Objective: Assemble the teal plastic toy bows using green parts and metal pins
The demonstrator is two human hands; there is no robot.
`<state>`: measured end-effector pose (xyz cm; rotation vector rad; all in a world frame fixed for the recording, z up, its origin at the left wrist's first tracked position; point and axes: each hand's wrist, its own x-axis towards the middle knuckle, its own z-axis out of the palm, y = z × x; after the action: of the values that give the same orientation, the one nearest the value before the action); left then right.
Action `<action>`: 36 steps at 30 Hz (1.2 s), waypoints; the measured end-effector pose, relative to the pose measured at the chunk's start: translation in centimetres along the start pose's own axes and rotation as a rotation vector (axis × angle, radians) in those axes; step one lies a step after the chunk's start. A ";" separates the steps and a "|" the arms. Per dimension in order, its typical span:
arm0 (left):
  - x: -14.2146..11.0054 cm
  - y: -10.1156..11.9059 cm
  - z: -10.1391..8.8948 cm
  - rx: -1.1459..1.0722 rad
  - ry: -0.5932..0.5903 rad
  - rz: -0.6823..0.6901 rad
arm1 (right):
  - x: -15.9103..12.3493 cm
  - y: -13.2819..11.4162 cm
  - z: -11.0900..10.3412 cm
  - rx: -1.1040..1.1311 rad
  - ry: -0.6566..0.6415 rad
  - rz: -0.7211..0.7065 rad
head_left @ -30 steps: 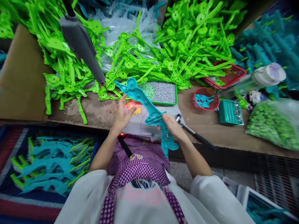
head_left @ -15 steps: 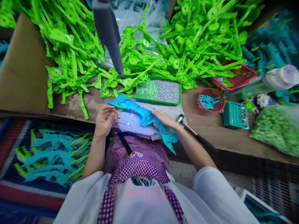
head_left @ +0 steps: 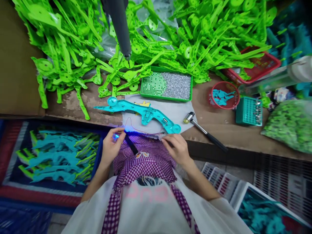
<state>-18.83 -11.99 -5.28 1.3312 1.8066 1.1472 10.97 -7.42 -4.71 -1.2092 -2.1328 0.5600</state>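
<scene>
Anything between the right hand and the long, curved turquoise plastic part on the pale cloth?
Only a thin reddish wire, running along the near edge of the pale cloth between the right hand and the turquoise part. Nothing bulky shows there; the black-handled metal hammer lies off to the right.

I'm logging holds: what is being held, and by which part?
The thin wire: the left hand pinches it near the blue glow. The right hand is farther along it; whether it grips there cannot be told. The blue piece lies unheld.

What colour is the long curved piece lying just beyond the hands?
The curved piece is turquoise blue, seen best in the head view.
</scene>
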 end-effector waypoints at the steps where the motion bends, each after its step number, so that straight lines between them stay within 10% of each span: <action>1: 0.1 0.2 0.6 0.004 0.012 0.021 | -1.5 -0.2 0.3 -0.074 0.027 0.066; 4: 0.7 1.1 3.0 0.080 -0.029 0.212 | -3.2 0.3 2.0 -0.305 0.048 0.232; 11: 1.9 1.9 11.0 0.160 -0.560 0.436 | -0.3 1.8 2.7 -0.288 -0.047 0.216; 23: 2.3 2.8 12.5 -0.317 -0.330 0.004 | 3.1 2.2 1.1 -0.098 -0.078 0.084; 27: 2.6 3.3 10.9 -0.150 -0.327 0.161 | 3.2 2.1 0.8 -0.108 -0.036 0.091; 36: 7.9 8.2 -0.9 -0.110 -0.158 0.339 | 3.7 5.4 -3.6 -0.077 0.136 0.313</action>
<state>-18.52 -3.79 2.63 1.6545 1.4207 1.2547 15.29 -1.33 -4.37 -1.5924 -1.8795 0.5150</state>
